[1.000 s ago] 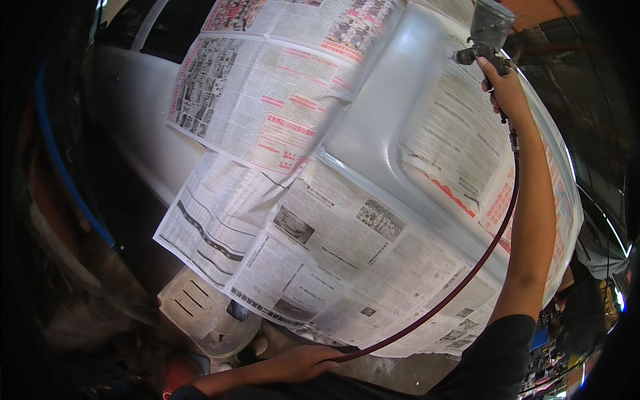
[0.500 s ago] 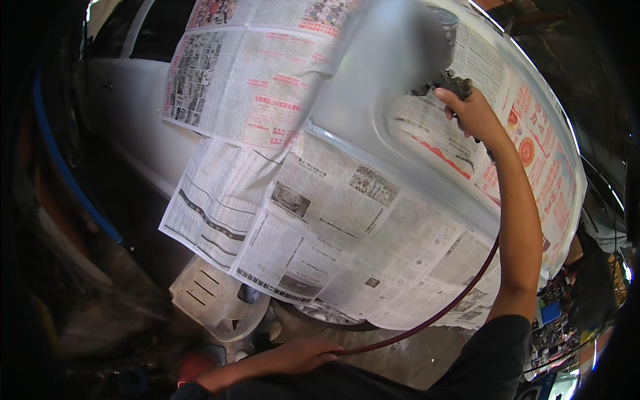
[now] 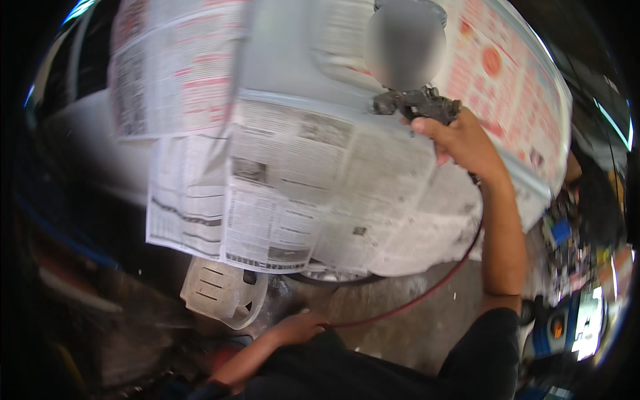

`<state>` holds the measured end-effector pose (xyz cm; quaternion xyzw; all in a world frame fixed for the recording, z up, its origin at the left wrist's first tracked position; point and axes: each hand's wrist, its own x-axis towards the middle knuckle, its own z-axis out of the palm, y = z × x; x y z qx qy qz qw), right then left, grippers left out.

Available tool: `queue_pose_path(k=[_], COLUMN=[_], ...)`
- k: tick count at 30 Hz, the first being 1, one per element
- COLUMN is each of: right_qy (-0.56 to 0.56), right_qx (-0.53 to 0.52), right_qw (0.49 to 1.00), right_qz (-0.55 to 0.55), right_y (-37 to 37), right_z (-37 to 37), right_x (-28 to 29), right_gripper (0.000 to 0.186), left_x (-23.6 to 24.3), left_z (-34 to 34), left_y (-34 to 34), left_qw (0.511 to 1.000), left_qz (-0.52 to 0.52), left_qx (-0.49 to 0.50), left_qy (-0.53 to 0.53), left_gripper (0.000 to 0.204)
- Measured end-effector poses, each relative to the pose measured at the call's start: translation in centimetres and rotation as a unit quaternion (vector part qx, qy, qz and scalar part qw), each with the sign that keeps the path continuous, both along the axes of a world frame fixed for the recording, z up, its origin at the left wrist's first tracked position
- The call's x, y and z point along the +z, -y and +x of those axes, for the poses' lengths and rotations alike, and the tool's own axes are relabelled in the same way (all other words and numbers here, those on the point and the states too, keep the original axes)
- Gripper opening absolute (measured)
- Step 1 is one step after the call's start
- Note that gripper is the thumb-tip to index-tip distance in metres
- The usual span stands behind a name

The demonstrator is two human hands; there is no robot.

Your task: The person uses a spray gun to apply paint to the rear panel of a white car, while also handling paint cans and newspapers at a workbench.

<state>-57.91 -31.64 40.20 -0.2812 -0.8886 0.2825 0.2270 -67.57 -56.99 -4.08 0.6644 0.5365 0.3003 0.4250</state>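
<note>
A dark paint spray gun (image 3: 420, 105) with a round cup on top is gripped in my right hand (image 3: 460, 137). The gun hangs over a grey car panel (image 3: 277, 60), its nozzle pointing left. Newspaper sheets (image 3: 293, 187) mask the bodywork on both sides of the panel and drape down the car's side. A dark red air hose (image 3: 413, 307) curves from below the gun to my left hand (image 3: 300, 328), which is closed around it low near my body. The spray cup is blurred.
A beige plastic stool (image 3: 217, 290) stands on the floor beside the car, left of a partly covered wheel (image 3: 330, 275). The car's silvery door (image 3: 113, 147) lies at the left. Assorted shop items (image 3: 563, 230) crowd the right side.
My right hand and the spray gun have come nearer and leftward in view, now over the panel's near edge. The view itself has shifted right. My left hand still holds the hose.
</note>
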Motion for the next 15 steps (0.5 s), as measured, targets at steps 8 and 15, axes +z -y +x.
queue_pose_path(k=[8, 15], right_qy=[-0.238, -0.296], right_qx=[-0.091, -0.244], right_qw=[0.951, 0.896], right_qz=[-0.174, -0.223], right_y=[7.6, 12.0], right_z=[15.4, 24.5], right_x=[-20.7, -38.6], right_gripper=[0.054, 0.073], left_x=[-13.1, 2.5], left_z=[-2.6, 14.3], left_y=[0.7, -10.0], left_qw=[0.951, 0.981], left_qz=[-0.199, -0.07], left_qx=[-0.06, 0.026], left_qy=[-0.227, 0.177], left_gripper=[0.031, 0.064])
